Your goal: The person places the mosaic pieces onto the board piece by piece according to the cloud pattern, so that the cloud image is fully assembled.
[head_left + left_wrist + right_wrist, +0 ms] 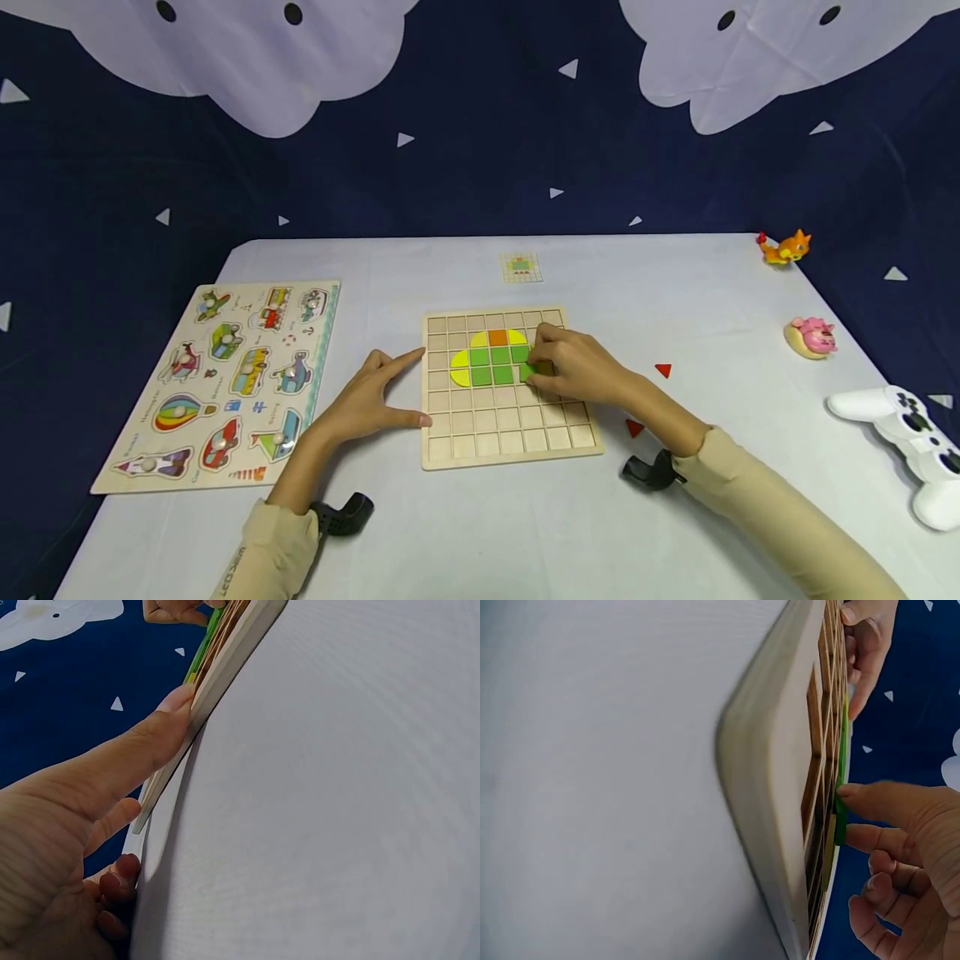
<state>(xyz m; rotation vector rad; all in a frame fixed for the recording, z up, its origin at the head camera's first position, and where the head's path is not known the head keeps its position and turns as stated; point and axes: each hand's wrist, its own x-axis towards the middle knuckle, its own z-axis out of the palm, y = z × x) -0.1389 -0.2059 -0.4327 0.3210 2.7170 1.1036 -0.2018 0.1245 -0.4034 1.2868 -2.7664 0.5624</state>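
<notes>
A wooden grid board [487, 443] lies on the white table, with green squares [501, 357], an orange square [498, 337] and yellow curved pieces [460, 369] in its upper cells. Over the pattern's right side, my right hand [577, 362] pinches a green square tile [841, 831] between thumb and index finger. In the right wrist view the tile sits at the board's surface, its other fingers loosely bent. My left hand [367, 400] touches the board's left edge with thumb and index fingertips spread wide apart. The left wrist view shows the thumb [150, 739] against that edge.
Two red triangles [663, 370] lie right of the board, one near the right wrist. A small pattern card [521, 267] lies behind it. At left is a vehicle puzzle board [225, 383]. A white game controller [903, 446], pink toy [812, 337] and orange figurine [786, 248] line the right side.
</notes>
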